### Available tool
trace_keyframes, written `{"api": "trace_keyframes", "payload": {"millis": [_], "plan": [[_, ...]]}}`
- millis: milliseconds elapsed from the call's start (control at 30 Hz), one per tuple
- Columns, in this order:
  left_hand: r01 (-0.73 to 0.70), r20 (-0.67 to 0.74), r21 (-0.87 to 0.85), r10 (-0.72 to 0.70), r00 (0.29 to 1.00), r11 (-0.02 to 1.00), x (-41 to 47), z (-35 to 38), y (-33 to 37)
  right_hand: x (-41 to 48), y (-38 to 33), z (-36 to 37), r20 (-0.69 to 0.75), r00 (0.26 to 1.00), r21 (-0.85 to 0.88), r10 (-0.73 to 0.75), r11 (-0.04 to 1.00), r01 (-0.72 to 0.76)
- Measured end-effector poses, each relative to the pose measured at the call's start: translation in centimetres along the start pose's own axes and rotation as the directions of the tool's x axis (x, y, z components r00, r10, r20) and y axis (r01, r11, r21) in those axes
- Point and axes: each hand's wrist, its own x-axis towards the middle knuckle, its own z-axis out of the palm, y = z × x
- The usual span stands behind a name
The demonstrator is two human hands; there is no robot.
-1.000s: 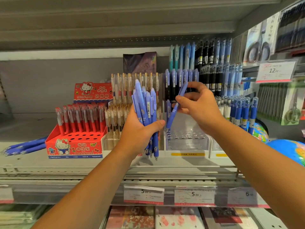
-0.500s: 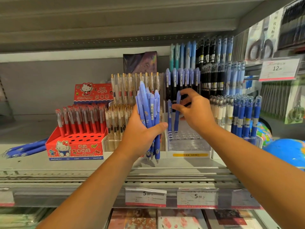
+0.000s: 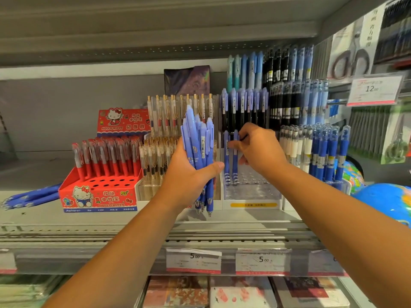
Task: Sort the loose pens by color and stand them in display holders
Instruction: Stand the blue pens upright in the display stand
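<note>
Holding the bunch of blue pens point(image 3: 201, 152) upright in our left hand point(image 3: 189, 181), fingers and thumb wrapped round the barrels, tips down. That parks the supply just at 9 o'clock of the clear holder point(image 3: 251, 192), so the other hand only needs a short hop for each pen.

Our right hand point(image 3: 260, 150) pinches a single blue pen point(image 3: 235, 152) up near the clip end, fingertips only. Gripping it high makes sense to us: the tip stays free to find a hole in the holder's grid. It stands upright, just at 3 o'clock of a seated blue pen point(image 3: 226, 158) in the back-left corner of the grid. Looks like we're filling from that corner outward. We can't tell if the tip is fully down in its hole.

Most of the grid looks unfilled, so by our guess we're early on with this color.

Way over at 9 o'clock, some loose blue pens point(image 3: 33, 196) lie flat on the shelf point(image 3: 155, 221), beside the red Hello Kitty box point(image 3: 97, 196), which has red pens in its back rows and open holes in front. Those loose ones probably come next.
</note>
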Motion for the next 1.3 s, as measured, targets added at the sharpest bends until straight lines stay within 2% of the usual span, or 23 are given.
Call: {"api": "trace_keyframes", "payload": {"millis": [167,267,333,367,433,500,567,667,1033,1200,1300], "plan": [[0.01,-0.001,0.002,-0.01,1.0,1.0,-0.1,0.0,0.2,0.3,0.2,0.1,0.023,0.999,0.03,0.046,0.998,-0.047],[0.007,0.009,0.007,-0.007,1.0,1.0,-0.1,0.0,0.2,0.0,0.3,0.1,0.021,0.999,-0.123,0.038,0.992,-0.035],[-0.002,0.019,0.019,0.002,1.0,1.0,-0.1,0.0,0.0,-0.5,0.1,0.0,-0.062,0.998,-0.189,-0.006,0.982,-0.006],[-0.006,0.02,0.027,0.006,1.0,1.0,0.0,0.0,-0.1,-0.8,-0.3,-0.2,-0.121,0.992,-0.153,-0.031,0.988,0.013],[-0.016,0.018,0.032,0.016,1.0,0.999,0.0,0.0,-0.2,-1.4,-1.6,-0.8,-0.157,0.987,0.088,-0.034,0.995,0.049],[-0.037,0.024,0.023,0.037,0.999,0.999,0.0,0.0,-0.2,-2.3,-3.2,-1.4,-0.026,0.999,0.457,-0.042,0.888,0.049],[-0.06,0.039,0.003,0.06,0.997,0.998,0.0,0.1,0.0,-3.3,-4.3,-1.8,0.093,0.989,0.648,-0.119,0.761,0.031],[-0.063,0.078,-0.06,0.068,0.995,0.996,0.0,0.3,0.1,-4.1,-5.3,-1.9,0.108,0.979,0.67,-0.175,0.74,0.058],[0.016,0.095,-0.116,-0.004,0.995,0.993,-0.4,0.3,0.8,-3.7,-4.2,-2.1,0.159,0.986,0.767,-0.041,0.635,-0.097],[0.062,0.068,-0.096,-0.055,0.996,0.993,-0.1,0.2,0.3,-3.5,-3.8,-2.4,0.148,0.988,0.76,-0.047,0.644,-0.084],[0.082,0.045,-0.086,-0.078,0.996,0.993,-0.1,0.1,0.3,-2.9,-3.6,-2.8,0.102,0.995,0.759,0.014,0.646,-0.087]]}}
